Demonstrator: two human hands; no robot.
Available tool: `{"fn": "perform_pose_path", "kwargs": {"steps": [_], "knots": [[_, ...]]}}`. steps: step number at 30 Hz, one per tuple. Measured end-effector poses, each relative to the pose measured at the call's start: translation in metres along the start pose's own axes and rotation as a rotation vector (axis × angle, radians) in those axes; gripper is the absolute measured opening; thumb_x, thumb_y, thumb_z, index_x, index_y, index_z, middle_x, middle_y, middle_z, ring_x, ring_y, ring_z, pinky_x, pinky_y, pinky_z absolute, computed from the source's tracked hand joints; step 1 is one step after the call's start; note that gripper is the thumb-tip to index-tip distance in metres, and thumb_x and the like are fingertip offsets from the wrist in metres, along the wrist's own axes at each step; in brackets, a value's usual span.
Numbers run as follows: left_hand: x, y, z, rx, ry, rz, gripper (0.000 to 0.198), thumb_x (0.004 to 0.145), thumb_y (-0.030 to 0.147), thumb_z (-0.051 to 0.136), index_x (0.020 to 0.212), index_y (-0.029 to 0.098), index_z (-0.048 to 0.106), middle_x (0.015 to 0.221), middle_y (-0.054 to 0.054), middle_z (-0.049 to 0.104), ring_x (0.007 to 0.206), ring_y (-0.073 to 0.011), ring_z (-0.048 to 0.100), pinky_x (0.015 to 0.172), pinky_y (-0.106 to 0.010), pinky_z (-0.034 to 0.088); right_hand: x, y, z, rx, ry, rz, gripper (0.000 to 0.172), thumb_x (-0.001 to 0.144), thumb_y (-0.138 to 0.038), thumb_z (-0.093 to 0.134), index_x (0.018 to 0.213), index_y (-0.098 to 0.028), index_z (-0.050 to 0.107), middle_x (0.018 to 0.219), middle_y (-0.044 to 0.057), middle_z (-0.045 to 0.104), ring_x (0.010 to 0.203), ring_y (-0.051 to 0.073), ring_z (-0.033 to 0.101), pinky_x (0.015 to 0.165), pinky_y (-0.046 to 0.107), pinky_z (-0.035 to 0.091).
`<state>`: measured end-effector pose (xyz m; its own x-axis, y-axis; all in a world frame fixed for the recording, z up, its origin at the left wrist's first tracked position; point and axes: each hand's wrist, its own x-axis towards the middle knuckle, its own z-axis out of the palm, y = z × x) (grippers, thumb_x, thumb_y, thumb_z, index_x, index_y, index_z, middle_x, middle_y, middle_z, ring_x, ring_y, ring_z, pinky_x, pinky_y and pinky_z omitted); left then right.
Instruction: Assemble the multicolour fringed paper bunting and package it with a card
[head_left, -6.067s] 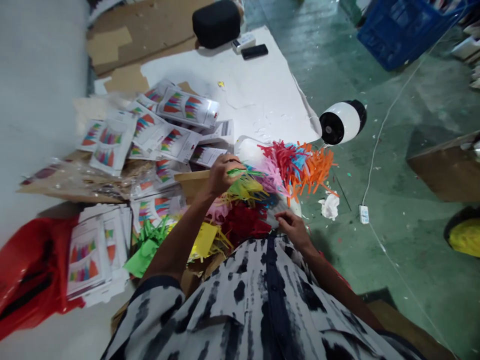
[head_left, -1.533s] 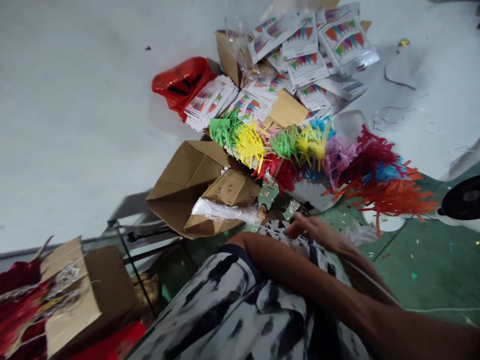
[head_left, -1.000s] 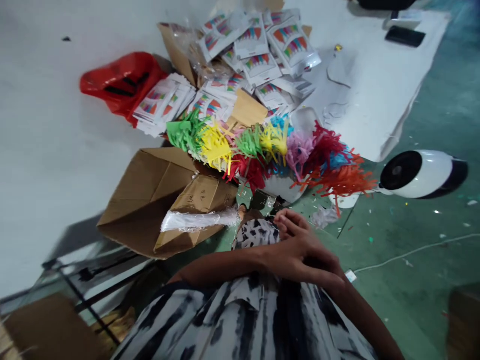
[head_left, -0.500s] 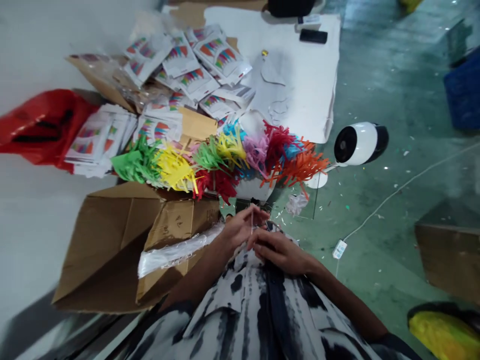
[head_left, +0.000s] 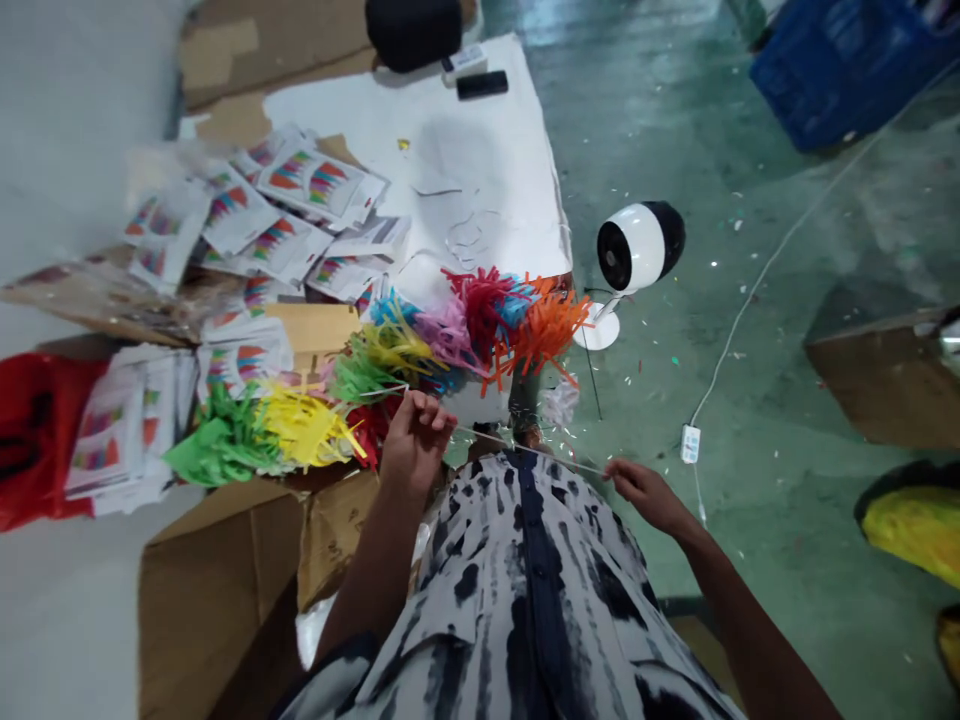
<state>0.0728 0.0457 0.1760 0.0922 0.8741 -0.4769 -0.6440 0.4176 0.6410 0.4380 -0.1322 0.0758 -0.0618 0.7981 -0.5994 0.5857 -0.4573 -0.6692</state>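
A thin white string is stretched across the front of my body. My left hand pinches it at one side, close to the green paper tassels, and a short end sticks out past the fingers. On the other side my right hand grips the string between closed fingertips, above the floor. Just beyond my hands, a row of fringed paper tassels lies along the table edge, with yellow tassels, purple tassels and orange tassels among them.
Printed packets are piled on the white-covered table. A red bag lies at the far left. An open cardboard box stands below the table edge. A white and black fan and a power strip are on the floor.
My hands were close together before my body; now they are wide apart, the left moved left and the right moved right, with the string drawn out between them. The view has turned.
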Motion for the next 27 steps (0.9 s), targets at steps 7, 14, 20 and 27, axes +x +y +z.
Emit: {"fn": "perform_pose_path", "kwargs": {"steps": [7,14,20,27], "knots": [[0.037,-0.004,0.035,0.861,-0.320,0.129,0.039,0.099,0.050,0.060,0.076,0.019,0.061,0.056,0.006,0.036,0.049,-0.0087,0.030,0.049,-0.023,0.023,0.021,-0.041,0.035,-0.173,0.376,0.198,0.033,0.095,-0.027,0.047,0.111,-0.020,0.075,0.125,0.017,0.074,0.122,0.032,0.064,0.109,0.049,0.042],[0.038,-0.044,0.036,1.596,-0.785,0.076,0.033,0.105,0.038,0.041,0.083,0.022,0.060,0.074,-0.001,0.062,0.068,-0.0166,0.056,0.065,-0.029,0.035,0.083,-0.183,0.058,1.092,0.215,-0.149,0.051,0.098,-0.067,0.050,0.114,-0.025,0.074,0.114,0.007,0.077,0.105,0.023,0.071,0.101,0.040,0.053],[0.053,-0.062,0.002,1.380,-1.011,-0.040,0.030,0.105,0.038,0.047,0.091,0.023,0.069,0.079,-0.003,0.069,0.068,-0.0182,0.060,0.067,-0.030,0.038,0.081,-0.211,0.076,1.400,0.650,-0.110,0.039,0.085,-0.056,0.076,0.077,-0.025,0.055,0.065,-0.006,0.042,0.059,0.012,0.045,0.061,0.027,0.047],[0.168,-0.092,0.028,1.438,-1.214,0.204,0.025,0.095,0.026,0.062,0.071,0.020,0.062,0.084,-0.010,0.058,0.092,-0.0262,0.054,0.088,-0.038,0.039,0.073,-0.188,0.078,1.265,0.852,0.027,0.043,0.089,-0.065,0.069,0.083,-0.026,0.053,0.062,-0.010,0.020,0.051,0.010,0.014,0.047,0.024,0.013]]}}
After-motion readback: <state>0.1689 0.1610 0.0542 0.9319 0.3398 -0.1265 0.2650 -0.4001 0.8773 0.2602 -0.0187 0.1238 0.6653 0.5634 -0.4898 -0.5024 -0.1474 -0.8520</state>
